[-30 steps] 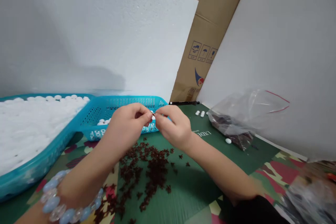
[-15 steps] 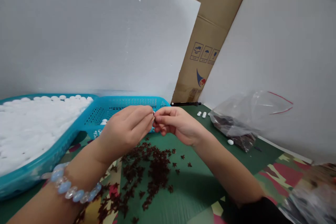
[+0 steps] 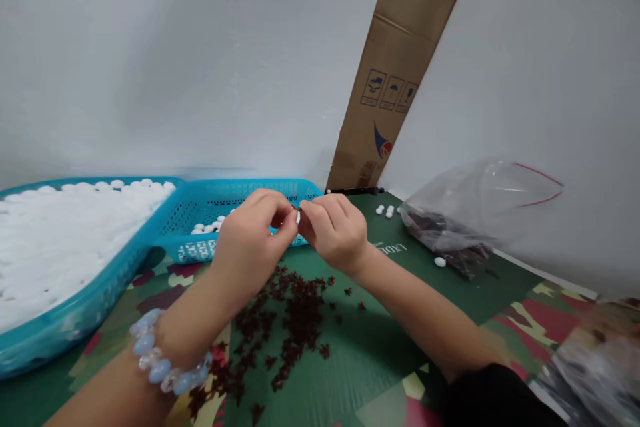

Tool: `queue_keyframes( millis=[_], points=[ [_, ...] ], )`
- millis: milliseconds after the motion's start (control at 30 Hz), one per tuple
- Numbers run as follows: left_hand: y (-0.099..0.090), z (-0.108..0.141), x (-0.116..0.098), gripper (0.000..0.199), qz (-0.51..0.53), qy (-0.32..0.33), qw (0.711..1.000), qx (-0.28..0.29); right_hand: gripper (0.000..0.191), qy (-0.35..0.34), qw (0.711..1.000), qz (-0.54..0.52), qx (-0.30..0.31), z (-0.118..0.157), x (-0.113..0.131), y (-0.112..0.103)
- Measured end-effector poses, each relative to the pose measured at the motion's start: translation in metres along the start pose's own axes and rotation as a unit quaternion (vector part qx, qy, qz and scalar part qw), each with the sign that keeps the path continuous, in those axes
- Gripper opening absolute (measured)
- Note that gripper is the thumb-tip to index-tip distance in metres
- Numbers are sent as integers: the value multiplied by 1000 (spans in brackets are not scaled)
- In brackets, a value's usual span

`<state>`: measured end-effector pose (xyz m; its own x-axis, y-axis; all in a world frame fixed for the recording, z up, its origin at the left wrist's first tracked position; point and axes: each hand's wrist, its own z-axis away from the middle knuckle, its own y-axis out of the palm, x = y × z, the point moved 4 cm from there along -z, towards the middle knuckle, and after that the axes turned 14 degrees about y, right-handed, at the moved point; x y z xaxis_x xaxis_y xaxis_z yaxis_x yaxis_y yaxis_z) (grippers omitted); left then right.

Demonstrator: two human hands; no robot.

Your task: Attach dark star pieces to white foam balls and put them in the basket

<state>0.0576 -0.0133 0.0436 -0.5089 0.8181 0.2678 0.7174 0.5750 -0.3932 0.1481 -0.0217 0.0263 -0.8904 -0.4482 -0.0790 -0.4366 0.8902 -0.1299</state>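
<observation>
My left hand [image 3: 255, 230] and my right hand [image 3: 337, 230] meet tip to tip above the table, both closed in a pinch. Between the fingertips shows a small white piece [image 3: 299, 217] with a brown bit at its top; the fingers hide most of it, and I cannot tell which hand bears which part. Under the hands lies a loose pile of small dark brown star-shaped pieces [image 3: 300, 320]. Just behind my left hand stands a blue perforated basket [image 3: 200, 197] with several white oval pieces [image 3: 204, 228] in it.
A larger blue tray [image 3: 65, 340] full of white ovals stands at the left. On the right lies a clear plastic bag [image 3: 450, 213] of brown pieces, with a few white ovals [image 3: 389, 211] nearby. Cardboard [image 3: 395, 47] and white walls rise behind.
My left hand has turned, so its thumb and finger now show in a pinch. My right hand has rolled over, knuckles up. A white piece now shows between them.
</observation>
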Motion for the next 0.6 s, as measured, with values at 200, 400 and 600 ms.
queue_keyframes(
  millis=[200, 400, 600],
  points=[
    [9, 3, 18, 11, 145, -196, 968, 59, 15, 76, 994, -67, 31, -4, -3, 1],
    [-6, 4, 10, 11, 68, 26, 997, -25, 8, 552, 592, -483, 333, 0, -9, 17],
    [-13, 6, 9, 13, 162, 19, 982, -96, 12, 592, 483, -590, 261, -3, -5, 11]
  ],
)
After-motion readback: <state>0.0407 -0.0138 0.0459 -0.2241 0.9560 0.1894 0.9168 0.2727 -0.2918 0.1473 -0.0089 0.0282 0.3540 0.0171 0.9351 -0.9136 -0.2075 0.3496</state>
